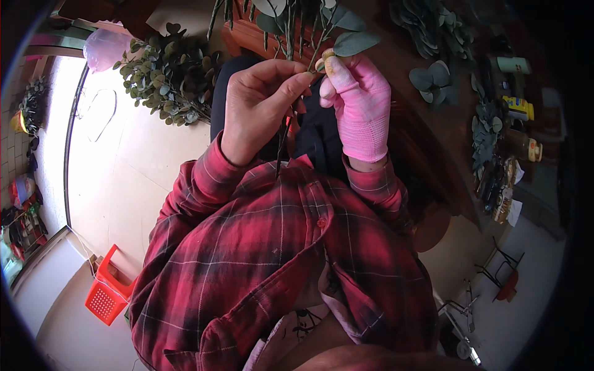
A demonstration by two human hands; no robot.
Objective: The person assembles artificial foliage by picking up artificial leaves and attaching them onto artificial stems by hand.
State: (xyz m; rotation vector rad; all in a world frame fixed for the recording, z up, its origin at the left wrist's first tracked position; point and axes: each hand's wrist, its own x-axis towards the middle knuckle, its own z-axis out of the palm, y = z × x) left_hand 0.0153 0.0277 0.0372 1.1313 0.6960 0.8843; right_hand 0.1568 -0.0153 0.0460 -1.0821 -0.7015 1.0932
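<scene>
My bare left hand (pixel 260 108) is closed in a pinch on the thin stems of a leafy branch (pixel 289 28), in front of my lap. The stems run up past the top edge, and their lower ends hang below my fingers. My right hand (pixel 365 105), in a pink knitted glove, is closed beside it, thumb and finger pinched at the same stems. Small yellowish pieces (pixel 325 57) show at its fingertips; whether they are tape or finger covers I cannot make out. A broad grey-green leaf (pixel 357 43) sticks out just above the glove.
A bushy heap of leafy branches (pixel 170 77) lies on the floor to the left. On the dark wooden table (pixel 396 68) at right are loose leaf sprigs (pixel 433 83), a yellow container (pixel 518 108) and a green cylinder (pixel 513 65). A red plastic chair (pixel 108 294) stands lower left.
</scene>
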